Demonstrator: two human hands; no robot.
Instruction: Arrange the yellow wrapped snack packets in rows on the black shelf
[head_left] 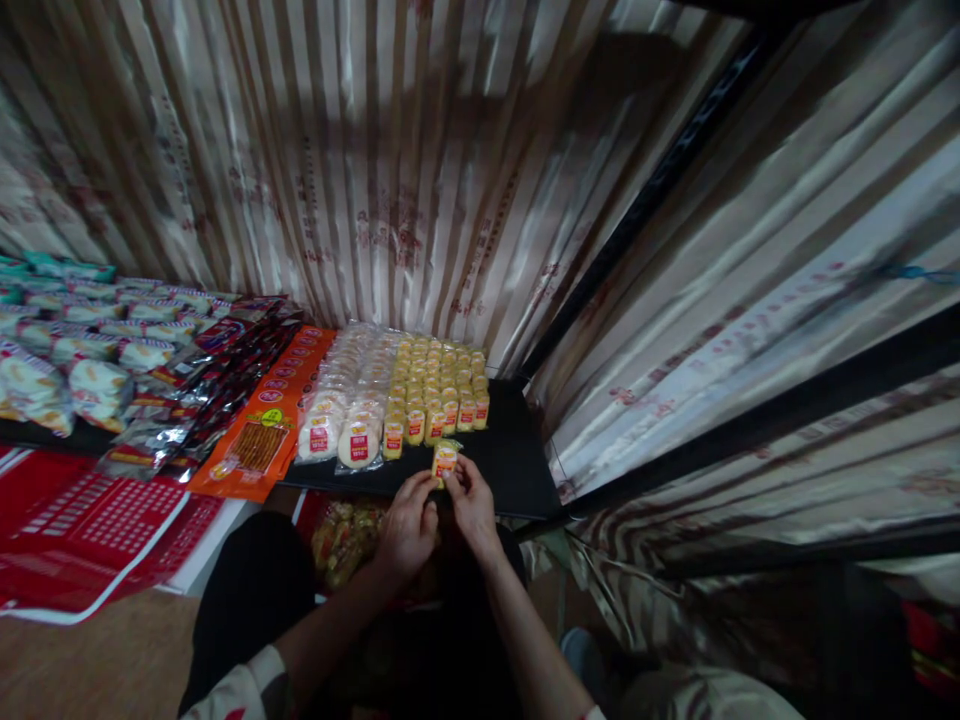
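Both of my hands pinch one small yellow snack packet [445,458] with a red label, held just over the front edge of a black shelf [517,460]. My left hand [407,525] grips its left side and my right hand [472,500] its right side, fingers closed. Right behind the packet, rows of the same yellow packets [439,385] lie on the shelf. Beside them to the left are rows of round white cakes in clear wrappers [345,400].
Further left lie orange snack bags [270,420], dark foil packets [202,385] and white wrapped buns [82,365]. A red printed sheet [90,520] hangs below. A bag of packets [341,540] sits under my hands. Striped curtain [375,170] backs the shelf; black frame bars [750,420] cross on the right.
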